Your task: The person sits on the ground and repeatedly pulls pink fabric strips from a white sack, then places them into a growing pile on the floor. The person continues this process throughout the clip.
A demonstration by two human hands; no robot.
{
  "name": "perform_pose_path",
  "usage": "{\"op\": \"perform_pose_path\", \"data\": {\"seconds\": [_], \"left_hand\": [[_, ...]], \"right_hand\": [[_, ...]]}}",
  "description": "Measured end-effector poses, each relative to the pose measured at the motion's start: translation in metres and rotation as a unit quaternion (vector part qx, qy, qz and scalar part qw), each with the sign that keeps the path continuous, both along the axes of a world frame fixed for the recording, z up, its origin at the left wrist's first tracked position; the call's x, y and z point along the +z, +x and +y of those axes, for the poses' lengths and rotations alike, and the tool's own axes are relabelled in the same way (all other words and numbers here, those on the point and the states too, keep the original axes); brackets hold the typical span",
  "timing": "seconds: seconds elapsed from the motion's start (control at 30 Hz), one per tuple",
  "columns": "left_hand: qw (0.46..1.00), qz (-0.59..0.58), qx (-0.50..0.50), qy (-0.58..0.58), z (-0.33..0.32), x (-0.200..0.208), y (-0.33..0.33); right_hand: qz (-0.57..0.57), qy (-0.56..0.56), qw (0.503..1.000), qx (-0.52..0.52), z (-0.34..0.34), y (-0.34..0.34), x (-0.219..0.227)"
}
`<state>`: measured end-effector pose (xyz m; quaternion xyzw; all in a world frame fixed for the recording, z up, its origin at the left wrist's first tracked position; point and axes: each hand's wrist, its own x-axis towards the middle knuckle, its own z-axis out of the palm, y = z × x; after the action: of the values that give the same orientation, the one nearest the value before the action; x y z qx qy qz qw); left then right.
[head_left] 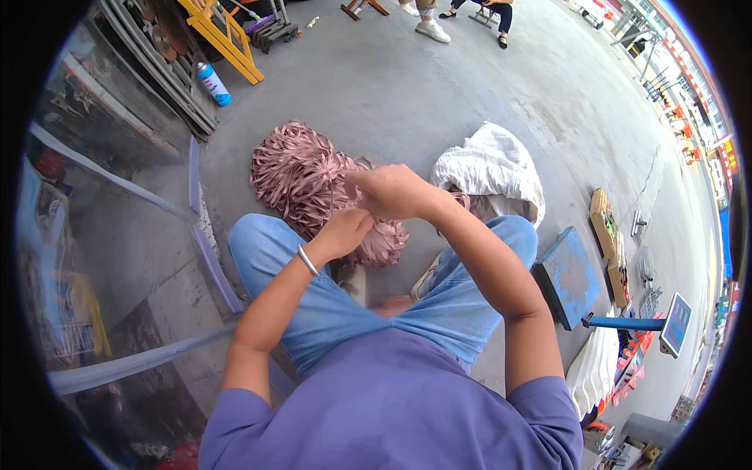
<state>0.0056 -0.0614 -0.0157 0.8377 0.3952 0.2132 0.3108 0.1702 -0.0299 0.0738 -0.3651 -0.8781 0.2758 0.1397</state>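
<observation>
Fingers: those of the left hand (343, 233) and the right hand (395, 192) are bent inward and converge at one place, the right hand above and partly covering the left. Whether they are clamped on a strand or pressed only on each other cannot be told; the contact point is hidden.

Wrists: a silver bracelet (308, 261) encircles the left wrist; the right wrist is bare.

Workpiece: the pile of dusty-pink ribbon (294, 164) lies on the concrete floor (376, 86), directly beyond and beneath the hands, part of it showing between the knees.

Step in hand: judged from the posture, fine two-handed fingerwork at the near side of the pile. The next move calls for the two hands to work as a pair, with a light grip and the loose loops kept clear of the wrists; tangling is the likely fault.

Surroundings: right of the pile, a white sack (493, 168) lies slumped, with similar pink material at its near left edge. Farther right stands a blue platform scale (572, 274). At upper left, a spray can (213, 84) stands near a yellow folding frame (225, 41).
</observation>
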Motion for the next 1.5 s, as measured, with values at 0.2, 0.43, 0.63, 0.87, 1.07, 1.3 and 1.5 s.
{"op": "perform_pose_path", "data": {"seconds": [0.2,0.43,0.63,0.87,1.07,1.3,1.5], "left_hand": [[0.918,-0.234,0.054,-0.315,-0.004,-0.001,0.001],[0.873,-0.259,0.051,-0.41,0.001,0.014,-0.011],[0.889,-0.233,0.004,-0.393,0.002,0.042,-0.013],[0.966,-0.169,-0.034,-0.194,0.004,0.056,-0.012],[0.949,0.029,-0.056,0.309,0.005,0.054,-0.005],[0.961,-0.105,0.024,0.256,-0.005,0.043,0.015],[0.981,-0.193,-0.012,0.022,0.003,0.045,0.005]], "right_hand": [[0.061,-0.027,0.994,-0.089,0.029,-0.011,-0.017],[0.269,-0.226,0.928,-0.127,-0.021,0.016,-0.054],[0.337,-0.228,0.913,-0.041,-0.038,0.027,-0.06],[0.31,-0.188,0.929,-0.079,-0.045,0.021,-0.049],[0.333,-0.255,0.898,-0.129,-0.045,0.026,-0.053],[0.323,-0.341,0.88,-0.063,-0.034,0.038,-0.063],[0.184,-0.098,0.974,-0.084,-0.038,0.043,-0.037]]}}
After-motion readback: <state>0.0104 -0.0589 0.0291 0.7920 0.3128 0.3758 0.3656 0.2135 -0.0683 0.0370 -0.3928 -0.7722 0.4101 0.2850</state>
